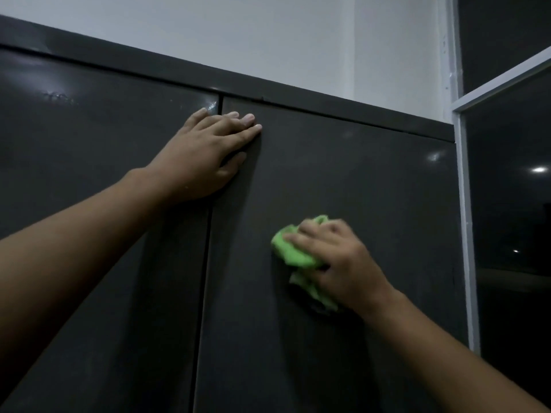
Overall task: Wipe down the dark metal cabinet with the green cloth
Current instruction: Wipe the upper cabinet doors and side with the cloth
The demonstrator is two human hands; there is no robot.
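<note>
1. Left hand (205,156): I see its fingers straight and flat across the door seam (206,263) of the dark metal cabinet (372,180), likely bracing the doors.
2. Right hand (337,260): fingers curled over the bunched green cloth (293,253), pressing it to the cabinet face, below and right of the left fingers, to wipe.

The right hand (337,263) is looking blurred and is covering part of the green cloth (293,251); the cabinet (357,174) is running off the left and bottom edges
</note>
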